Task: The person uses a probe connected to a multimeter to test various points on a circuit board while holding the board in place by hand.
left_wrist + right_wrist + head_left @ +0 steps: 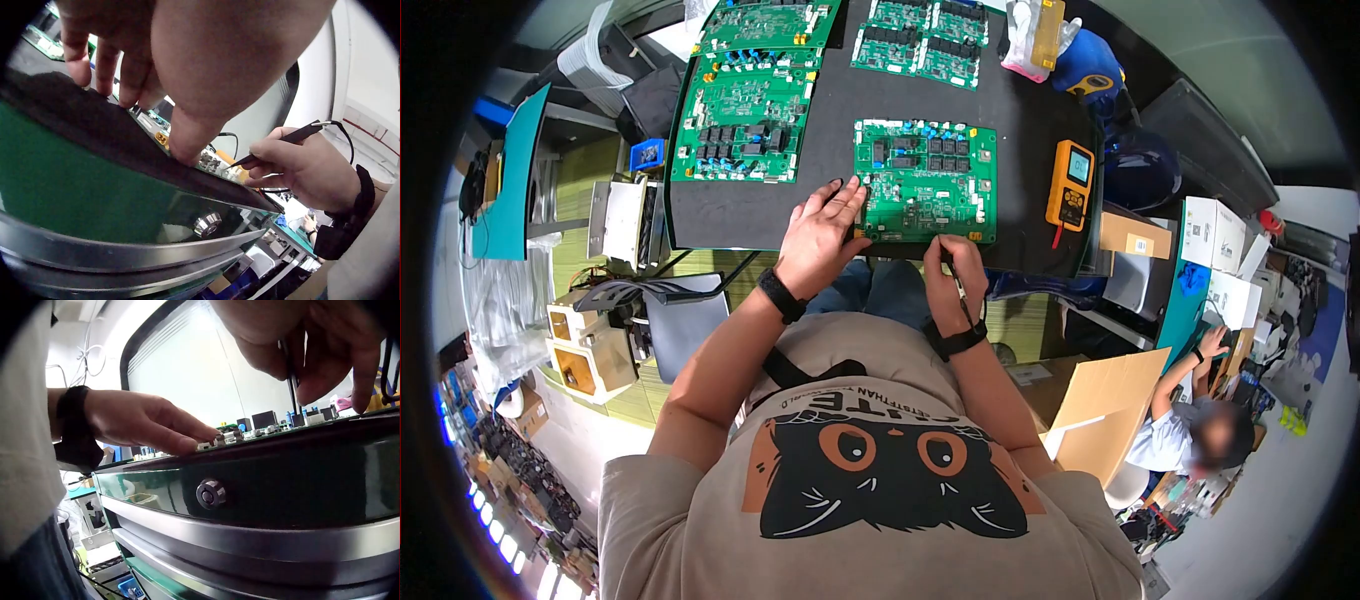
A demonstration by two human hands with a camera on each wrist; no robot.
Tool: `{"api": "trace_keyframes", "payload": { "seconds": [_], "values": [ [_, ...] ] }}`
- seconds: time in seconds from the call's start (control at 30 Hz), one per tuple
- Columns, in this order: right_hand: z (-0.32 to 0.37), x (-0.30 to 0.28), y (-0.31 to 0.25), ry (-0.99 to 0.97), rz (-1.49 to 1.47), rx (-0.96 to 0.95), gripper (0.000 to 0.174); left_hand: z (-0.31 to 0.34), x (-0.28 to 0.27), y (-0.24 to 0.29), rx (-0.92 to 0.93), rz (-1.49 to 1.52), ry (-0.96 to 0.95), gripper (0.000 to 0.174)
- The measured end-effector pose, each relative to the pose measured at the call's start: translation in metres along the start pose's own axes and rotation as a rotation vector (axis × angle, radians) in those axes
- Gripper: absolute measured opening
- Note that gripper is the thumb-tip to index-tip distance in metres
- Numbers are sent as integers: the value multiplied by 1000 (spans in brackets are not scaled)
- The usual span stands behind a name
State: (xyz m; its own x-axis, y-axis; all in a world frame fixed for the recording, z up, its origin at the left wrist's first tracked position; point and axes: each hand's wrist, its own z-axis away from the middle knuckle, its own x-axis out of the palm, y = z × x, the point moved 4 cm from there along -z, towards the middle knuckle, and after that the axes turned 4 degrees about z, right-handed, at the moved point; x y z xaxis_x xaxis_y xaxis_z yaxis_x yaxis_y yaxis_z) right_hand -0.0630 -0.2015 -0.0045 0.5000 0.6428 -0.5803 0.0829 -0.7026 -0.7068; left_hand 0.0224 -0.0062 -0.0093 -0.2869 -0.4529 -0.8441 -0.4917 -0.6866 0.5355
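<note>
A green circuit board (925, 205) lies near the front edge of the dark-topped bench. My left hand (820, 232) rests at its left side, fingers spread, with the thumb at the front left corner. My right hand (956, 285) is at the board's front edge and pinches a slim black pointed tool (299, 136) between thumb and fingers. A thin dark cable leaves the tool's back end. In the left wrist view its tip points down at the parts along the board's edge. Two dark prongs (292, 384) show below the fingers in the right wrist view.
An orange multimeter (1071, 185) with a red lead lies to the right. More green boards lie at the left (745, 120) and at the back (920, 40). A blue device (1090, 65) stands at the back right. Another person (1190, 430) sits farther right.
</note>
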Motion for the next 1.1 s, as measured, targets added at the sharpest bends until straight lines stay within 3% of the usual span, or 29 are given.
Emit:
{"api": "trace_keyframes", "payload": {
  "seconds": [1.1],
  "values": [
    [-3,3,-8,-45,104,-4,15,0,0,-3,20,-2,8,75]
  ]
}}
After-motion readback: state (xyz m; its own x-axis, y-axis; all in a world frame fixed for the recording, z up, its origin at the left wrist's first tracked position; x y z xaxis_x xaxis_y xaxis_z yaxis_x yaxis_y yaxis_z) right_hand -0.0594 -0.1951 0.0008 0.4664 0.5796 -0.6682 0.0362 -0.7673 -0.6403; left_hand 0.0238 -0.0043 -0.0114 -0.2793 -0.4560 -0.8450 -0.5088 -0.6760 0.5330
